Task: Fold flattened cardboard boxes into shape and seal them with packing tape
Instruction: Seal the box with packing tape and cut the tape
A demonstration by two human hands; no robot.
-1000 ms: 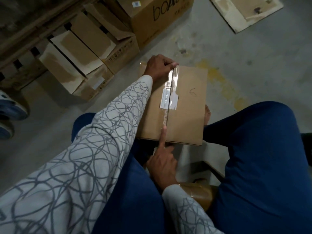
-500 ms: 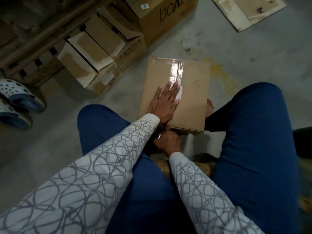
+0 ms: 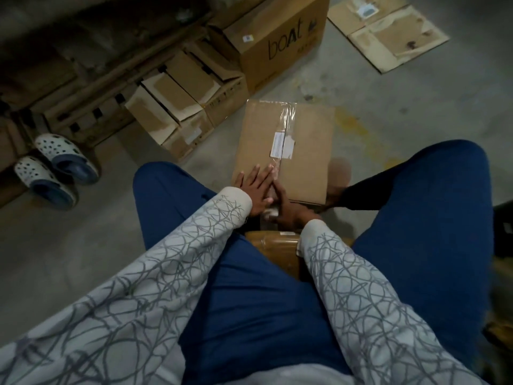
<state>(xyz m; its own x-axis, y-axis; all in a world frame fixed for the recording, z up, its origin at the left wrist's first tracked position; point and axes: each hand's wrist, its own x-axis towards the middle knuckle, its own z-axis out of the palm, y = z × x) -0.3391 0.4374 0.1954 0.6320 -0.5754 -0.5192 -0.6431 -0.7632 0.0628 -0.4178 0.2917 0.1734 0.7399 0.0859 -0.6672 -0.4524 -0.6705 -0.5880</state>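
A closed brown cardboard box (image 3: 308,151) lies on the concrete floor between my knees. A strip of clear tape (image 3: 288,120) runs along its top seam, over a white label (image 3: 280,145). My left hand (image 3: 255,187) lies flat on the near part of the box top, fingers straight, beside the seam. At the box's near edge my right hand (image 3: 288,209) has its fingers laid over the tape end. A brown tape roll (image 3: 277,245) sits between my legs, partly hidden under my right wrist.
Several open-flapped boxes (image 3: 180,107) and a large "boat" carton (image 3: 277,43) stand beyond the box to the left. Flattened cardboard (image 3: 388,34) lies at the far right. A pair of sandals (image 3: 55,168) rests at the left. My bare foot (image 3: 338,173) touches the box's right side.
My left hand has slid from the far edge of the box down along the taped seam to the near edge. The right hand stayed at the near edge.
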